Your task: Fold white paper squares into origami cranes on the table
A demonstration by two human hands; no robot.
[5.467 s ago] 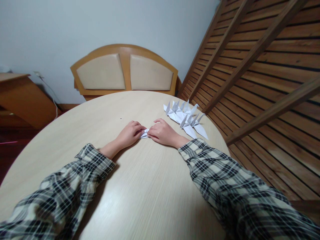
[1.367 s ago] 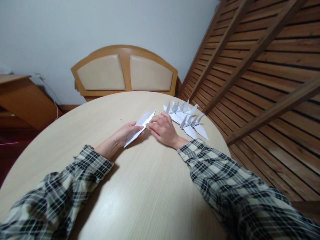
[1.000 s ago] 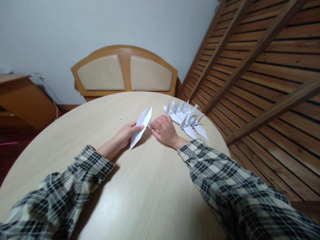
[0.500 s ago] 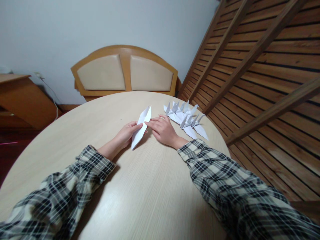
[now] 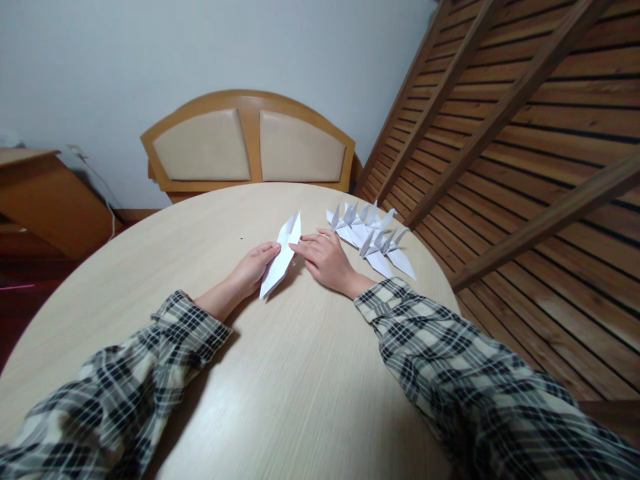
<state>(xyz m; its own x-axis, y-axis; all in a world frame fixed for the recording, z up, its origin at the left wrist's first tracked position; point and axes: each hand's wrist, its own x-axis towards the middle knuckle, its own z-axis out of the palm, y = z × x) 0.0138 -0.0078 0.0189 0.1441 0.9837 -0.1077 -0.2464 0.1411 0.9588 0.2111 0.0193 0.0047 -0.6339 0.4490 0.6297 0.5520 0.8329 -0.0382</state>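
A folded sheet of white paper, long and diamond-shaped with pointed ends, is held tilted just above the table. My left hand grips its left side, thumb on top and the other fingers underneath. From the right, my right hand touches the paper's right edge with its fingertips; the fingers are bent and pressed together at the paper. Right of that hand, several white origami cranes stand in a cluster, wings and necks pointing up.
The round, light wood table fills the foreground. Beyond it is a wooden headboard with padded panels. A slatted wooden wall slants along the right. A brown desk and a white cable are at the left.
The folded paper has shifted slightly left and its near end shows a little more opening between layers. My left thumb has slid back toward the paper's left edge. My right hand barely moved.
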